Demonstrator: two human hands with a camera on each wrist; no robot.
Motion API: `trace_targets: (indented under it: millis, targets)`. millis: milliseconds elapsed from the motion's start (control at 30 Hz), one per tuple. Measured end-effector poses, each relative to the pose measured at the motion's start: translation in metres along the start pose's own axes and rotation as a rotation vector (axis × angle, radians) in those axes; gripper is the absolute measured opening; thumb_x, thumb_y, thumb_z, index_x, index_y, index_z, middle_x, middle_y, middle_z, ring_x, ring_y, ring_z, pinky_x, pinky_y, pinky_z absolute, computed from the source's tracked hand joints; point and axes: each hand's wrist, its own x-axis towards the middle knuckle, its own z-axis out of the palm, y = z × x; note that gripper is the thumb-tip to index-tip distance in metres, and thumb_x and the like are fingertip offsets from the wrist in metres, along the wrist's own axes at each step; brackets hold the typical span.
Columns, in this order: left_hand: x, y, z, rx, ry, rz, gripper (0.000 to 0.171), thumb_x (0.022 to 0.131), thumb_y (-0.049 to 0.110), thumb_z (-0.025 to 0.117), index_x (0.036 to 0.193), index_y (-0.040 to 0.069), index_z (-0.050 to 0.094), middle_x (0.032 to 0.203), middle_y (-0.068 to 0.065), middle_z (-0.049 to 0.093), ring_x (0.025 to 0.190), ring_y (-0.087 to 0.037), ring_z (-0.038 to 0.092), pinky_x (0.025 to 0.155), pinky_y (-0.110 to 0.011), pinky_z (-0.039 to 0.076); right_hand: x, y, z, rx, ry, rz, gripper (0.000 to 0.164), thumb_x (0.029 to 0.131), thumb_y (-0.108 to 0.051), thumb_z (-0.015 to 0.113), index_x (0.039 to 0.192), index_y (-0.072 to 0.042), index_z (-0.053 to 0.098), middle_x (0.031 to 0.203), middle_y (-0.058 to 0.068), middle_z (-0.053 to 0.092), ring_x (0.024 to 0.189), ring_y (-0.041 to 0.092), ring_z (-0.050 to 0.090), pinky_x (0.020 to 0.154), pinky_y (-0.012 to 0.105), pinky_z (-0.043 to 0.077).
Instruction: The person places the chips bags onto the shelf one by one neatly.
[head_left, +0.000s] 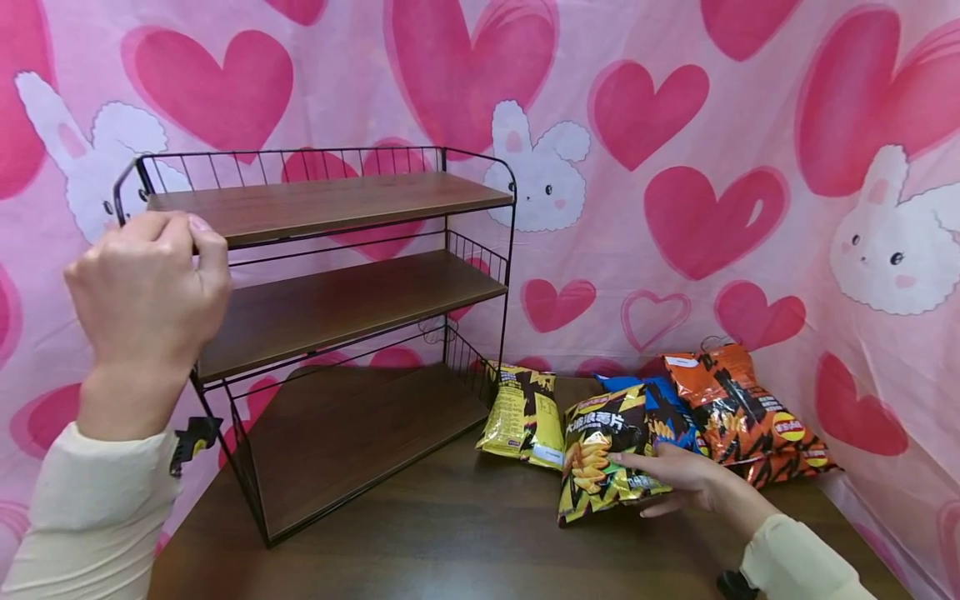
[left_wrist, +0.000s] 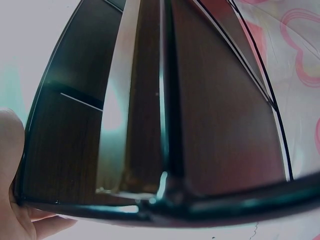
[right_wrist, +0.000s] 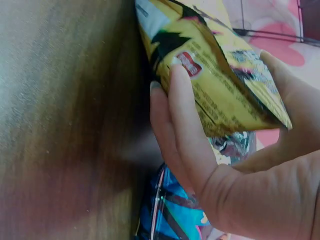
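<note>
My left hand grips the front left of the black wire shelf rack, by its top board. In the left wrist view, part of that hand curls round the dark metal frame. At the right, my right hand holds a yellow and black bag of chips by its lower right side. In the right wrist view its fingers lie along the back of the bag, with the thumb on the other side. The bag leans upright; how much of it touches the table is hard to see.
Another yellow chip bag stands against the rack's right side. Behind the held bag are a blue chip bag and orange chip bags. The rack has three wooden boards, on a brown table. A pink heart-patterned cloth hangs behind.
</note>
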Motion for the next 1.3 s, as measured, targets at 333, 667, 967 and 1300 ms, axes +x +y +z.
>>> trace_targets:
  millis: [333,667,967,1300]
  targets:
    - [0.000,-0.001,0.000,0.009,-0.006,-0.004,0.057,0.102,0.029,0.037,0.084,-0.017,0.067,0.089,-0.031,0.069,0.072,-0.061,0.055,0.050,-0.071,0.035,0.003,0.005,0.007,-0.036,0.022,0.045,0.130,0.091,-0.050,0.073,0.149,0.015,-0.024,0.154,0.046,-0.003,0.139,0.060,0.032,0.077,0.047,0.061]
    - [-0.001,0.000,0.001,0.001,-0.007,-0.003,0.057,0.102,0.029,0.037,0.083,-0.016,0.067,0.087,-0.029,0.069,0.071,-0.059,0.056,0.051,-0.070,0.036,0.007,0.018,0.009,-0.037,0.026,0.002,0.114,0.090,-0.033,0.078,0.145,0.021,-0.007,0.145,0.042,0.009,0.120,0.047,0.046,0.079,0.042,0.060]
    - [0.000,0.001,0.000,0.000,-0.003,-0.007,0.056,0.102,0.028,0.038,0.085,-0.016,0.068,0.087,-0.030,0.069,0.072,-0.059,0.058,0.050,-0.070,0.036,0.010,0.021,0.002,-0.197,0.046,-0.053,0.113,0.091,-0.038,0.076,0.146,0.027,0.002,0.151,0.051,0.005,0.140,0.066,0.015,0.104,0.063,0.042]
    - [0.000,0.000,0.000,0.000,0.000,-0.005,0.056,0.102,0.028,0.038,0.084,-0.016,0.068,0.088,-0.030,0.069,0.072,-0.059,0.058,0.050,-0.070,0.035,0.012,0.025,-0.005,-0.267,0.091,-0.135,0.108,0.093,-0.043,0.073,0.146,0.028,0.011,0.154,0.049,0.009,0.143,0.064,0.012,0.110,0.070,0.030]
